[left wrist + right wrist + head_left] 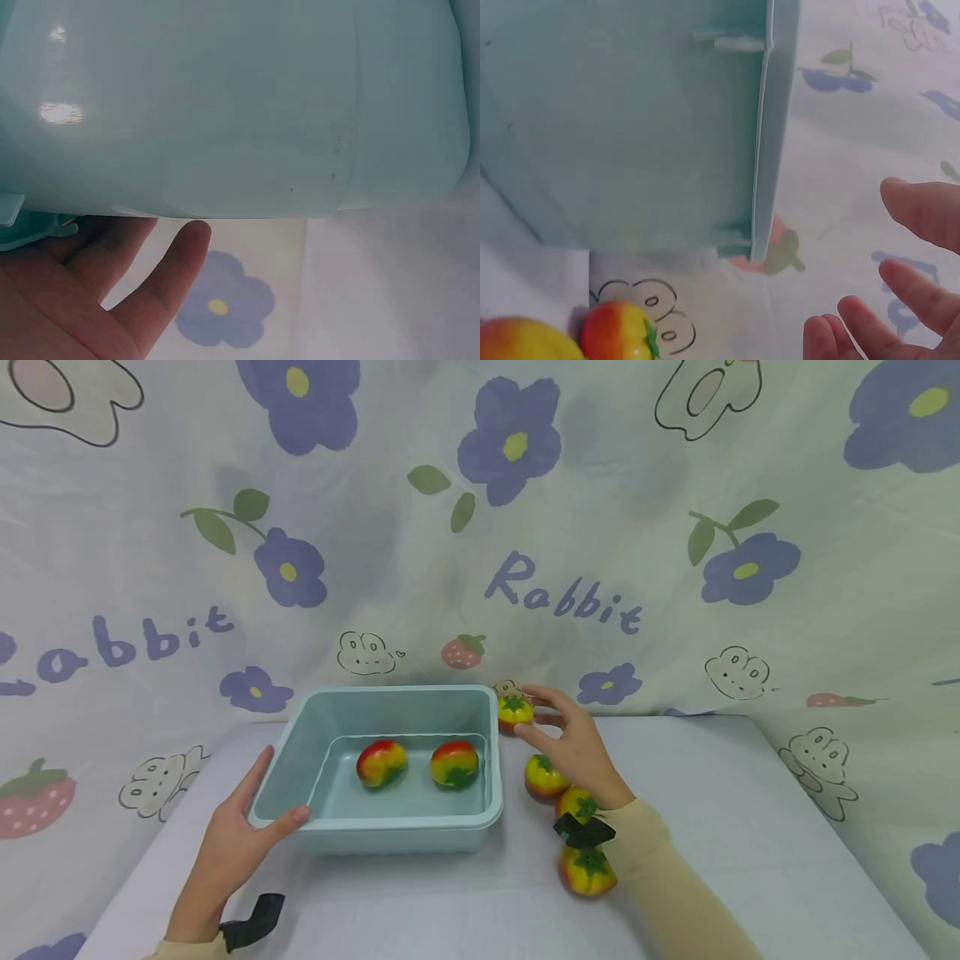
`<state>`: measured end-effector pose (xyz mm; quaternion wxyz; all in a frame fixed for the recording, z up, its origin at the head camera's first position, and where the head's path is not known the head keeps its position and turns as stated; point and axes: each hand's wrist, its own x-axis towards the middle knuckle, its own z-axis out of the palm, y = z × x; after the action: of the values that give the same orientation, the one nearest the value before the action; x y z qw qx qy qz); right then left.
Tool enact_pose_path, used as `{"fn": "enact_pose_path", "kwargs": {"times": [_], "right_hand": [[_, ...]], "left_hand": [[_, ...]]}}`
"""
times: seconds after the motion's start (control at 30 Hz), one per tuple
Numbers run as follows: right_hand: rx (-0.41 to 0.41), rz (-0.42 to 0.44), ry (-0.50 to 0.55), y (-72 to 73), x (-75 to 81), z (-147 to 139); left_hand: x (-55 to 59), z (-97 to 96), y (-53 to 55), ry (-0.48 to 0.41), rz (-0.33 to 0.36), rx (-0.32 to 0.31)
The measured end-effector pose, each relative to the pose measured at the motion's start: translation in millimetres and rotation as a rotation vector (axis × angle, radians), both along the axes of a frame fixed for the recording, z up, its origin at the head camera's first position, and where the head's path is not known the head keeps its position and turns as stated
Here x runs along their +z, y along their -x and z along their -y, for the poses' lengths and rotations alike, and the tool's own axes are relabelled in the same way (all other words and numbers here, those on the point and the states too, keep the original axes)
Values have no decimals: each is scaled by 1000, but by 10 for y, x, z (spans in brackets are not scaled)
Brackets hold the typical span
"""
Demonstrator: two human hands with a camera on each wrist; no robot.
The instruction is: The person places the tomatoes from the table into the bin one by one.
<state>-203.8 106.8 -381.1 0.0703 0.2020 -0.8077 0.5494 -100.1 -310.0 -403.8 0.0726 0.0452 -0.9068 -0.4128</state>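
A pale blue-green plastic bin (405, 821) stands on the table, with two toy mangoes (381, 764) (453, 765) inside. My left hand (236, 839) rests on its near left corner, thumb at the front rim and fingers along the left side. In the left wrist view, straight fingers (169, 281) lie beside the bin wall (225, 112). Beyond the bin's right side, my right hand (573, 747) reaches to a red-and-yellow toy fruit (515, 714) with a green leafy top. Its fingers (922, 292) are spread, apart from the fruit (619, 330) in the right wrist view.
Several more such fruits (546, 777) (588, 870) form a line along the bin's right side, partly under my right wrist. A white cloth covers the table (720, 827). Behind it hangs a curtain (600, 510) printed with flowers and rabbits.
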Motion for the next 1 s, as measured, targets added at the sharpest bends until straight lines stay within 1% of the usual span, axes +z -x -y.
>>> {"fn": "enact_pose_path", "kwargs": {"times": [0.27,0.4,0.63,0.8,1.0], "right_hand": [[-39,29,-26,0,-70,-195],[-34,34,1,-8,-104,-283],[-29,89,53,-9,-204,-383],[-24,153,81,-15,-278,-420],[-35,300,90,-3,-362,-444]], "left_hand": [[-5,-1,9,4,1,0],[-5,1,9,9,3,2],[-14,14,7,2,-7,-2],[-16,7,8,12,-10,4],[-10,-2,9,15,-17,2]]}}
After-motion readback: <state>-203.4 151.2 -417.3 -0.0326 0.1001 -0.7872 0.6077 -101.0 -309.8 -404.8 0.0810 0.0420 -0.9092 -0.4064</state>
